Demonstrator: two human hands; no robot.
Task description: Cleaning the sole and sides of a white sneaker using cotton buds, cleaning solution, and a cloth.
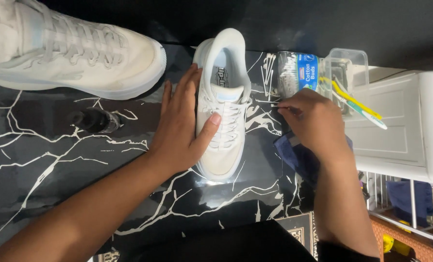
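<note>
Far left: second white sneaker (71,46) lies on its side at the top-left of the black marble-pattern tabletop (56,160), well apart from the hands. Just below its toe, a small dark bottle (96,120) lies on the tabletop.

Left hand (180,128): flat against the left side of the upright white sneaker (224,104), fingers (177,92) spread open and pointing toward the heel, thumb over the laces. Pressing on it, not a closed grasp.

That sneaker sits mid-frame on the tabletop, heel away from the person, toe toward them, between both hands.

Right hand (316,121): just right of the sneaker, fingers curled and pinched on something thin at the tips, possibly a cotton bud; too small to tell. Loose cotton buds (267,73) lie scattered near it. Under the wrist, a dark blue cloth (294,153).

Behind the hand: clear cotton bud pack (294,70), then a clear plastic box (347,68) with yellow and green toothbrushes (357,104) sticking out. Far right: white unit (401,126) beside the tabletop.
</note>
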